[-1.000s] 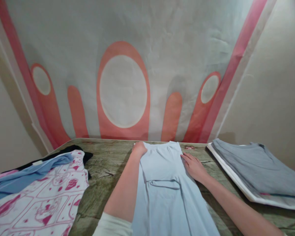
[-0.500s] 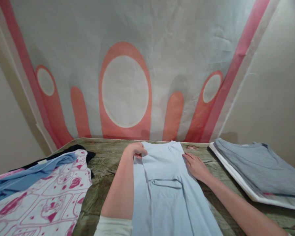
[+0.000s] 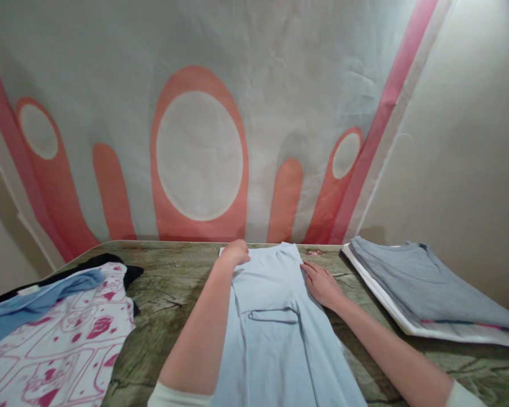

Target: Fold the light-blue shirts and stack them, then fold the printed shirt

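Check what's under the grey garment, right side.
White fabric and a thin pink-red edge show beneath the grey garment, above the wood-patterned table; the rest is covered.

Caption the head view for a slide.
Left hand and right hand at opposite edges of a pale blue garment, pink-printed cloth left, grey top right.

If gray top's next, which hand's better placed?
Likely the right hand: it's at the edge of the light blue garment nearer the gray top; the left hand is at the opposite edge.
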Available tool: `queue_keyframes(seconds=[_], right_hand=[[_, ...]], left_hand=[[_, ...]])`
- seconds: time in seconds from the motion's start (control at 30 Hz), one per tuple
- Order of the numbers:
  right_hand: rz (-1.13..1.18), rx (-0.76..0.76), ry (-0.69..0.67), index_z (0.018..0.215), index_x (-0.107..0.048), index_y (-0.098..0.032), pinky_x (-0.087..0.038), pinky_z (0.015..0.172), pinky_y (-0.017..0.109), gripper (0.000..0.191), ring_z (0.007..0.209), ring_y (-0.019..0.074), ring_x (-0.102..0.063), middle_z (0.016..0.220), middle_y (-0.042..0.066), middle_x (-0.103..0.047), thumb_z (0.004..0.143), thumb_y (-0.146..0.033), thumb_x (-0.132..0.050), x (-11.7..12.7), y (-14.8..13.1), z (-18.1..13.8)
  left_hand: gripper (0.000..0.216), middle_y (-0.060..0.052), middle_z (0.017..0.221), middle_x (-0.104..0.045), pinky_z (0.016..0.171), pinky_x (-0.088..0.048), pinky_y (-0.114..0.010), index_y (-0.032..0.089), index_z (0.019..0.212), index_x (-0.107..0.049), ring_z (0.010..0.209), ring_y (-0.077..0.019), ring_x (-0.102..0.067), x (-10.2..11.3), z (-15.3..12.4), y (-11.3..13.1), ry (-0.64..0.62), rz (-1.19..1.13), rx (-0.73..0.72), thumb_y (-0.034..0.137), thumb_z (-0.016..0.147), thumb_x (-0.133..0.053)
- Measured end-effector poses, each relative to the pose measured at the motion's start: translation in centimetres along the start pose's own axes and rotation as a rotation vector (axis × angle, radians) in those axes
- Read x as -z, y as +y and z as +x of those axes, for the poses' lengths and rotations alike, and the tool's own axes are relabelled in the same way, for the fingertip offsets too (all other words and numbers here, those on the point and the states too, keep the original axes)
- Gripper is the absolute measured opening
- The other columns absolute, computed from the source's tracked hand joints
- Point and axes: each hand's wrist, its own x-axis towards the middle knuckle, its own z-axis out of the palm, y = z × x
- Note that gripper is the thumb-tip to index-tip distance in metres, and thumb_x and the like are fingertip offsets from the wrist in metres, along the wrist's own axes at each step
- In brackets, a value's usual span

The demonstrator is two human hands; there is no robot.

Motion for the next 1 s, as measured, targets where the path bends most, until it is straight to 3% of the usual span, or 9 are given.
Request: queue_keyframes(seconds=[0.13,0.23,0.3,0.4,0.5,0.7,0.87,1.0], right_hand=[[0.043,0.138,0.048,0.126,-0.048,-0.012,-0.023,0.106,0.036,0.046,0.128,0.0200,-0.032,0.137,0.010,-0.041,0.084,-0.013,-0.031,0.3,-0.9,0.2],[0.135,0.290,-0.039,0.130,-0.043,-0.014,-0.025,0.105,0.034,0.045,0.127,0.0173,-0.034,0.138,0.009,-0.041,0.088,-0.019,-0.028,0.1,-1.2,0.8],[0.137,0.259,-0.113,0.134,-0.037,-0.015,-0.024,0.105,0.037,0.047,0.129,0.0181,-0.031,0.141,0.009,-0.036,0.090,-0.029,-0.028,-0.2,-0.7,1.6],[0.049,0.055,-0.159,0.136,-0.034,-0.015,-0.020,0.105,0.044,0.051,0.132,0.0210,-0.024,0.144,0.009,-0.029,0.091,-0.036,-0.026,-0.5,1.0,3.3],[-0.008,-0.061,-0.143,0.135,-0.036,-0.013,-0.018,0.105,0.047,0.049,0.132,0.0226,-0.024,0.144,0.010,-0.030,0.091,-0.033,-0.026,-0.5,2.1,5.0],[0.029,0.104,-0.161,0.138,-0.031,-0.019,-0.018,0.107,0.038,0.049,0.133,0.0159,-0.020,0.145,0.005,-0.027,0.092,-0.034,-0.023,-1.6,0.8,7.2],[0.004,-0.034,-0.151,0.137,-0.030,-0.015,-0.017,0.104,0.050,0.052,0.133,0.0218,-0.022,0.145,0.009,-0.025,0.092,-0.038,-0.018,-2.6,1.2,8.3],[-0.024,-0.111,-0.104,0.136,-0.033,-0.016,-0.018,0.104,0.048,0.050,0.132,0.0218,-0.024,0.144,0.009,-0.029,0.092,-0.036,-0.019,-2.2,1.2,8.3]], left_hand=[[0.024,-0.005,0.105,-0.065,0.080,-0.044,-0.024,0.019,0.099,-0.063,0.094,-0.0170,-0.060,-3.5,-0.3,5.0,-0.023,-0.005,-0.254,0.018,0.076,-0.056],[0.031,-0.008,0.126,-0.052,0.095,-0.036,-0.034,0.020,0.115,-0.055,0.116,-0.0214,-0.047,-6.6,-0.8,7.2,0.022,0.004,-0.355,0.027,0.086,-0.044],[0.039,-0.008,0.140,-0.036,0.103,-0.024,-0.042,0.022,0.127,-0.044,0.128,-0.0230,-0.032,-8.3,-0.8,7.4,0.093,0.028,-0.394,0.033,0.091,-0.036],[0.047,-0.006,0.146,-0.024,0.106,-0.016,-0.045,0.022,0.135,-0.032,0.133,-0.0233,-0.021,-9.9,-0.3,6.7,0.171,0.087,-0.421,0.041,0.093,-0.026],[0.052,-0.006,0.146,-0.023,0.106,-0.017,-0.044,0.020,0.137,-0.028,0.133,-0.0232,-0.020,-10.5,0.4,6.2,0.181,0.116,-0.418,0.045,0.092,-0.022],[0.056,-0.006,0.147,-0.021,0.107,-0.016,-0.045,0.017,0.139,-0.026,0.133,-0.0223,-0.018,-10.9,0.6,6.6,0.187,0.133,-0.402,0.046,0.092,-0.019],[0.052,-0.005,0.146,-0.022,0.106,-0.017,-0.048,0.019,0.138,-0.028,0.133,-0.0228,-0.020,-10.8,0.6,6.5,0.185,0.141,-0.370,0.040,0.092,-0.020],[0.049,-0.004,0.146,-0.024,0.105,-0.018,-0.049,0.022,0.137,-0.031,0.132,-0.0247,-0.022,-10.4,0.8,5.7,0.203,0.139,-0.288,0.040,0.092,-0.023]])
